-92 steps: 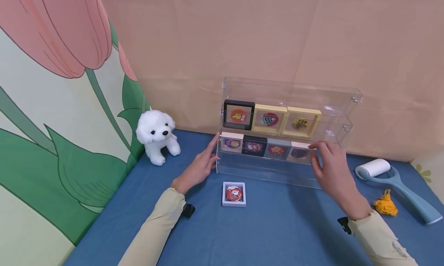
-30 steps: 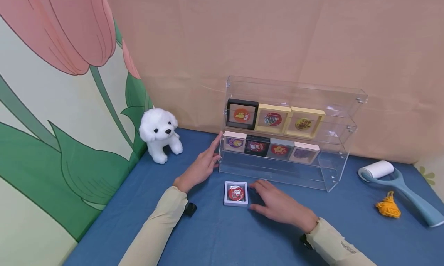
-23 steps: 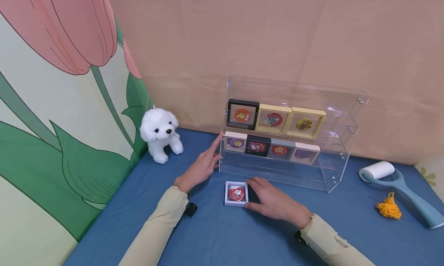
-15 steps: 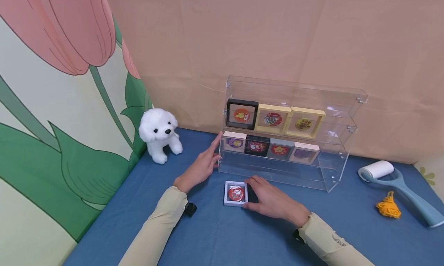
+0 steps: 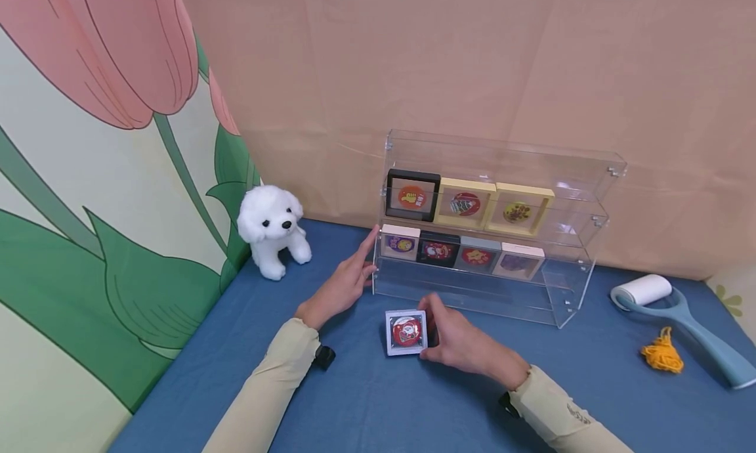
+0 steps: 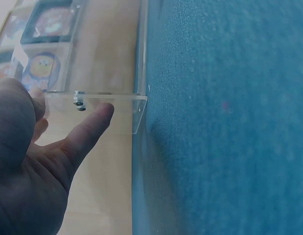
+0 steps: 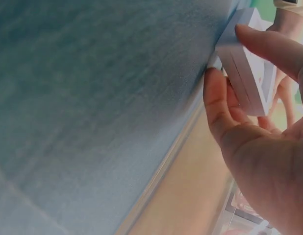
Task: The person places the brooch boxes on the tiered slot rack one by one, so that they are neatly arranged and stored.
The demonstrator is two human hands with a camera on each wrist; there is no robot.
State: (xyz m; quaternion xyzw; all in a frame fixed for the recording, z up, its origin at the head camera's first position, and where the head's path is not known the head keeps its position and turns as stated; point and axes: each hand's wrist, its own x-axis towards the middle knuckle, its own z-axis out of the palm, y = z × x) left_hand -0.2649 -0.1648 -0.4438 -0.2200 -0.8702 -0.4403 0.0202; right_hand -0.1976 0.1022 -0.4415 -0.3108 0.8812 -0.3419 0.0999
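My right hand (image 5: 461,341) pinches a small white square display frame (image 5: 406,352) with a round red badge (image 5: 407,331) inside. In the right wrist view the white frame (image 7: 244,66) sits tilted between thumb and fingers, apart from the blue cloth at its near side. My left hand (image 5: 339,285) touches the left side of a clear acrylic display rack (image 5: 461,292). Its extended fingers lie against the panel, as the left wrist view of the hand (image 6: 53,156) also shows. The rack's middle tier bears a black frame (image 5: 412,172) and two yellow frames; several smaller framed badges stand on the tier below.
A white plush dog (image 5: 273,230) sits left of the rack on the blue tablecloth (image 5: 354,407). On the right lie a lint roller (image 5: 697,331) with a blue handle and a small orange yarn bundle (image 5: 663,352). A beige cloth backdrop (image 5: 413,59) hangs behind.
My right hand has left the rack's lower-right frame, come down to the white frame, gripped it and tilted it up off the cloth. The left hand stays at the rack's side.
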